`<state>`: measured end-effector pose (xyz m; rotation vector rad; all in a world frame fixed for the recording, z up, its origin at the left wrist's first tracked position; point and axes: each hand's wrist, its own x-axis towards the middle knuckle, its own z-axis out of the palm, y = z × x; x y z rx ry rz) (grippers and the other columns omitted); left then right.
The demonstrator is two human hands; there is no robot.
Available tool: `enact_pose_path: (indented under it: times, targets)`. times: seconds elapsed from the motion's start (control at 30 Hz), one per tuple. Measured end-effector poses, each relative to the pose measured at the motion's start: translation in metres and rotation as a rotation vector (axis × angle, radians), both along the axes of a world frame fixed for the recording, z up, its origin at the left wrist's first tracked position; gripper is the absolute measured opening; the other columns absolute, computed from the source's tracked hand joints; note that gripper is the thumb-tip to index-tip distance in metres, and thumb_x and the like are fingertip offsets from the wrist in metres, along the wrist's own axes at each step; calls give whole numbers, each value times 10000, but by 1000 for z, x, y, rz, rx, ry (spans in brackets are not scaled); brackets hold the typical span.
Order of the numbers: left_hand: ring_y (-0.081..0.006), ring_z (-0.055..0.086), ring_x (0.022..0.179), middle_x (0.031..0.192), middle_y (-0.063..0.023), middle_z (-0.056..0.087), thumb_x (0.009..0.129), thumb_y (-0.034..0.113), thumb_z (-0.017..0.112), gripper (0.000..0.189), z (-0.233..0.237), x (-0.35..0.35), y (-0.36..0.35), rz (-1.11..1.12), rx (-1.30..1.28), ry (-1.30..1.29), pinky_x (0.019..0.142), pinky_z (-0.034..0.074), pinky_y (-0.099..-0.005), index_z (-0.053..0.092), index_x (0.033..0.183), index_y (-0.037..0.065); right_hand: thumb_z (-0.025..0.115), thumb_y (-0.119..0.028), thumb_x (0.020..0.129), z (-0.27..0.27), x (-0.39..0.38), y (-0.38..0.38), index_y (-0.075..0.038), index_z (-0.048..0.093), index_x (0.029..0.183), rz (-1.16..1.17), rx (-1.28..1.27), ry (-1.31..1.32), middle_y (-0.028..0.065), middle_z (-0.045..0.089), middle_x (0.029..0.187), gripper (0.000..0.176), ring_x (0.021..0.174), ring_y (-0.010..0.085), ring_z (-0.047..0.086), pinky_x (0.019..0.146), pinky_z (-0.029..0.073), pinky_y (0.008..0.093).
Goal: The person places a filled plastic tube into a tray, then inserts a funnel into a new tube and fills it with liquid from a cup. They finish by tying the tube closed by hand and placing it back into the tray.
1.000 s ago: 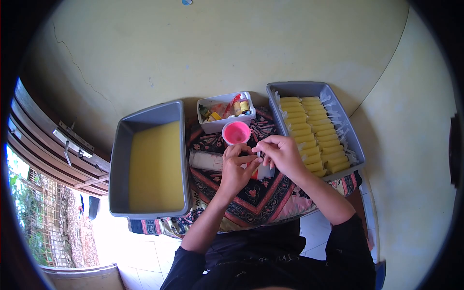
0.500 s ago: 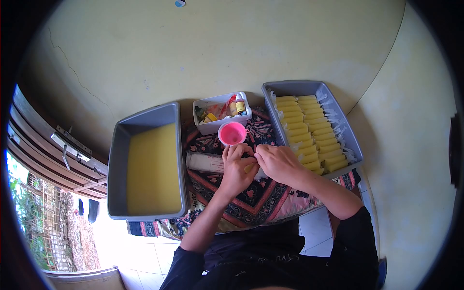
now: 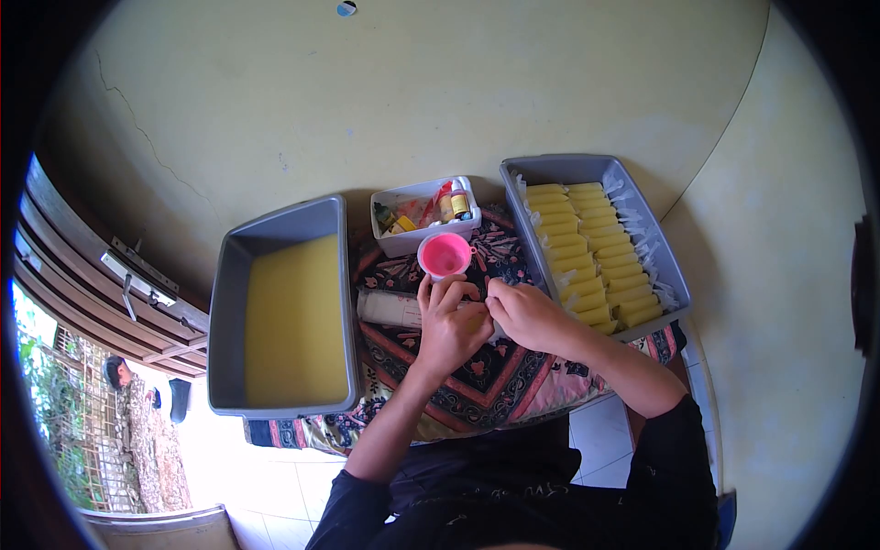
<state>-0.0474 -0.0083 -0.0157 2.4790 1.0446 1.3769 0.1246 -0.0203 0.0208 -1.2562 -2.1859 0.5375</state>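
Note:
My left hand (image 3: 451,327) and my right hand (image 3: 527,314) meet fingertip to fingertip above the middle of the table. Both are closed in a pinch on a clear plastic bag (image 3: 499,330), mostly hidden by the hands; only a whitish bit shows below my right fingers. Just beyond my left fingers stands a pink funnel (image 3: 446,255), set in a pale container. A white plastic-wrapped pack (image 3: 389,309) lies to the left of my left hand, partly covered by it.
A grey tub (image 3: 350,321) of yellow liquid stands at left. Another grey tub (image 3: 676,270) at right holds rows of filled yellow tubes (image 3: 587,247). Behind the funnel is a white box (image 3: 403,243) with small bottles. A patterned cloth (image 3: 477,403) covers the table. A person (image 3: 119,373) is outside the doorway.
My hands stay together, with the left fingers slightly shifted; the yellow patch seen between them before is now hidden. The view has moved slightly. A person has appeared outside the doorway.

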Motion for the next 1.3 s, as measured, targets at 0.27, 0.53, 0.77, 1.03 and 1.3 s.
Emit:
enact_pose_path:
  times: [0.27,0.53,0.77,1.03,1.3]
  targets:
    - [-247,533,1074,956,-32,579,657,131,752,131,-8,2,-1,11,-126,-195,1040,290,-491,715,774,84,485,-151,947,14,-4,1,7,510,890,-19,-335,266,193,587,684,170,606,345,600,550,434,426]
    - [-263,518,989,949,-65,556,647,98,745,159,-11,2,-4,17,-244,-369,909,381,-402,696,782,30,556,-81,906,9,7,11,-46,572,868,89,-749,663,-24,523,634,54,534,21,450,459,335,211]
    - [-253,500,1024,993,-89,536,684,91,722,156,-17,2,0,-178,-350,-397,934,364,-368,676,815,18,673,-47,770,2,16,14,-13,616,735,152,-510,534,7,576,614,75,539,56,514,492,387,227]
    - [-213,466,1048,1023,-62,508,786,94,697,124,-22,5,7,-404,-541,-608,946,336,-348,654,871,14,700,-18,698,3,5,1,8,627,721,32,-136,482,69,618,607,81,551,103,574,537,444,259]
    - [-187,421,1170,1080,-49,489,879,112,651,103,-13,7,0,-478,-750,-695,1002,298,-328,643,879,10,698,-5,713,7,-3,-5,6,528,713,45,467,239,90,571,678,170,599,241,600,544,465,316]
